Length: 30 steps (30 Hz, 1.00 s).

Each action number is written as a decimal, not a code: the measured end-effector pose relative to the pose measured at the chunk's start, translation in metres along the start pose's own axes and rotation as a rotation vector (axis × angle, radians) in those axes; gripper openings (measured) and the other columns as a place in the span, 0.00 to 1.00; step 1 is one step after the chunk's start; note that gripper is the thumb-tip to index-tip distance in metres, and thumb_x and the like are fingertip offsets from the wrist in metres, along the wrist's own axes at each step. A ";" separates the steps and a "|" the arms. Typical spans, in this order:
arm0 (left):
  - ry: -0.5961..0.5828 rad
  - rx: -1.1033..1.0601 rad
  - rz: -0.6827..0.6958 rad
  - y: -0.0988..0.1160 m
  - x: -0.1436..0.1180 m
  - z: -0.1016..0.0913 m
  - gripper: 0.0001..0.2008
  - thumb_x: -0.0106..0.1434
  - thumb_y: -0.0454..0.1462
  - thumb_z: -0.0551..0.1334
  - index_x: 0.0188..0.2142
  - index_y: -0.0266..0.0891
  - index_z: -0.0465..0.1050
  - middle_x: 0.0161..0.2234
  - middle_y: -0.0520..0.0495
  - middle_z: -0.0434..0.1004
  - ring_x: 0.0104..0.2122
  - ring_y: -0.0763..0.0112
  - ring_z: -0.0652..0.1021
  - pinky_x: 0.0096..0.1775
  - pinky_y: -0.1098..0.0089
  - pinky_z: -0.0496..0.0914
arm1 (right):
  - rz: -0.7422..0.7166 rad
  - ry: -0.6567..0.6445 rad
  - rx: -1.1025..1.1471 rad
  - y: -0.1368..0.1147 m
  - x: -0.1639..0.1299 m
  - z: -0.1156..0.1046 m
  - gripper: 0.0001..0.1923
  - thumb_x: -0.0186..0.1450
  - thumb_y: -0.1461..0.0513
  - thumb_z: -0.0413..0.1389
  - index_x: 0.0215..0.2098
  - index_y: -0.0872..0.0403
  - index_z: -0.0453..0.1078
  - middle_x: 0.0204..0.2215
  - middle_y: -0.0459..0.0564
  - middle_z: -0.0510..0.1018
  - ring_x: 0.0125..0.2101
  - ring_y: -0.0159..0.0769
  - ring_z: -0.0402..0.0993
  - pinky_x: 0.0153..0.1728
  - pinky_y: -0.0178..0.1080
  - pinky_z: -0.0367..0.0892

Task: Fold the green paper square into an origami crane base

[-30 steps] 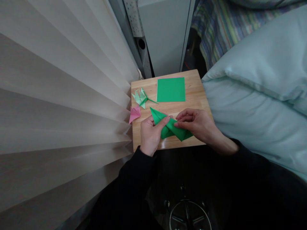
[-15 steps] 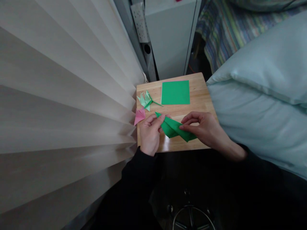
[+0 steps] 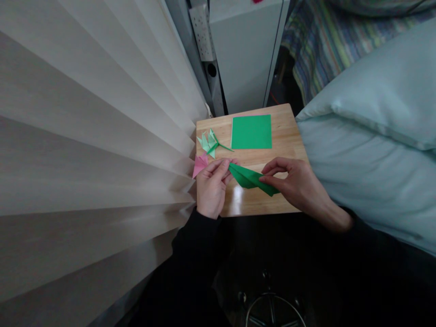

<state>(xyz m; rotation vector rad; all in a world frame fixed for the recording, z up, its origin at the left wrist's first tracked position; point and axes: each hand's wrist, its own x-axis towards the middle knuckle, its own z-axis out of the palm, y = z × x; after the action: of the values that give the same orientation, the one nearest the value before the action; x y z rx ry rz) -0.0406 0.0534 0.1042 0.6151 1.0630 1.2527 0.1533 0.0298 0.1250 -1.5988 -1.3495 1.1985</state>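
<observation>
A folded sheet of green origami paper (image 3: pixel 250 177) is held in the air over the near part of the small wooden table (image 3: pixel 286 131). My left hand (image 3: pixel 214 184) pinches its left tip between thumb and fingers. At the other end, my right hand (image 3: pixel 291 181) grips the paper between thumb and fingertips. Creases run lengthwise along the paper, and its lower edge is uneven. Beyond my left hand lie a folded pink paper piece (image 3: pixel 200 164) and light and dark green folded paper pieces (image 3: pixel 210 143).
A square green paper stack (image 3: pixel 251 131) lies toward the table's back. Pleated curtain (image 3: pixel 102 159) borders the left side, a pale blue quilt (image 3: pixel 368 145) the right. Behind stands a white cabinet (image 3: pixel 243 59). A wheeled chair base (image 3: pixel 271 309) shows below.
The green paper has tilted and looks narrower, with less of its face showing. Its left tip is now hidden by my left fingers. The whole view has shifted slightly.
</observation>
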 end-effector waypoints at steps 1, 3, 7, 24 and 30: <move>0.000 0.003 -0.001 0.001 0.000 -0.001 0.11 0.56 0.40 0.76 0.33 0.38 0.80 0.35 0.47 0.86 0.37 0.70 0.85 0.45 0.68 0.78 | -0.003 0.001 -0.004 0.000 0.000 0.000 0.05 0.58 0.62 0.68 0.29 0.52 0.76 0.26 0.49 0.84 0.26 0.39 0.80 0.24 0.38 0.72; 0.002 0.003 0.004 0.001 0.000 -0.002 0.10 0.57 0.40 0.76 0.34 0.38 0.80 0.36 0.47 0.86 0.39 0.70 0.85 0.47 0.67 0.77 | -0.006 -0.001 -0.008 0.001 0.000 0.000 0.05 0.58 0.61 0.68 0.29 0.51 0.76 0.26 0.48 0.84 0.26 0.39 0.80 0.24 0.38 0.72; -0.028 0.027 0.033 0.000 0.000 -0.002 0.12 0.58 0.43 0.75 0.36 0.39 0.80 0.38 0.47 0.85 0.39 0.71 0.83 0.46 0.68 0.77 | -0.018 -0.008 -0.016 0.003 -0.001 0.000 0.05 0.59 0.60 0.67 0.30 0.51 0.76 0.27 0.49 0.84 0.27 0.40 0.80 0.25 0.38 0.72; -0.114 0.158 0.031 0.003 -0.025 0.008 0.12 0.53 0.44 0.79 0.32 0.41 0.82 0.30 0.52 0.82 0.29 0.75 0.79 0.36 0.73 0.77 | -0.167 -0.199 -0.061 -0.020 -0.013 -0.012 0.08 0.66 0.57 0.63 0.29 0.49 0.80 0.29 0.46 0.85 0.32 0.41 0.80 0.35 0.39 0.70; -0.205 0.271 0.156 0.006 -0.035 0.001 0.08 0.56 0.40 0.78 0.33 0.42 0.84 0.30 0.51 0.83 0.31 0.74 0.80 0.37 0.75 0.76 | -0.194 -0.284 -0.112 -0.029 -0.020 -0.016 0.06 0.66 0.59 0.64 0.31 0.49 0.80 0.29 0.45 0.85 0.32 0.38 0.80 0.36 0.38 0.72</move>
<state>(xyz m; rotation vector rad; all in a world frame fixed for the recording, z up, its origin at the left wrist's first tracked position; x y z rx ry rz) -0.0413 0.0217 0.1205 1.0288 1.0343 1.1575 0.1590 0.0165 0.1612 -1.3703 -1.7373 1.2832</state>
